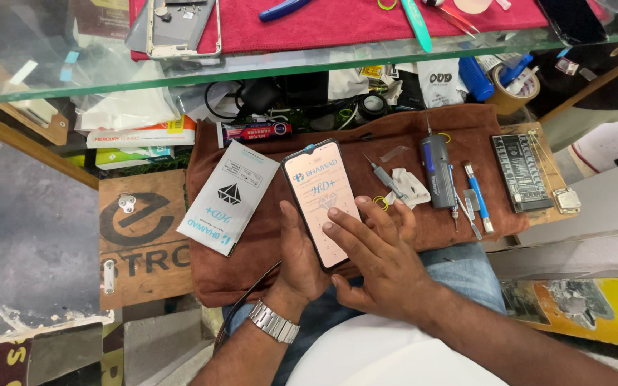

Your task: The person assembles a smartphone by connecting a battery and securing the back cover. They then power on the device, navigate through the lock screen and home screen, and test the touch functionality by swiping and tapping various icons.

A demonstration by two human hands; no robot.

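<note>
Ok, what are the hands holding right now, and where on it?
The left hand grips the smartphone at its lower left edge, thumb along the side. The right hand holds nothing: its fingertips press flat on the lower screen.

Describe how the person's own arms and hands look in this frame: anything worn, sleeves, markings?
Both forearms are bare, with no sleeves reaching them. The left hand has a silver metal link watch band around its wrist. The right hand wears nothing visible: no ring, glove or band. No tattoos or markings show on either arm.
</note>
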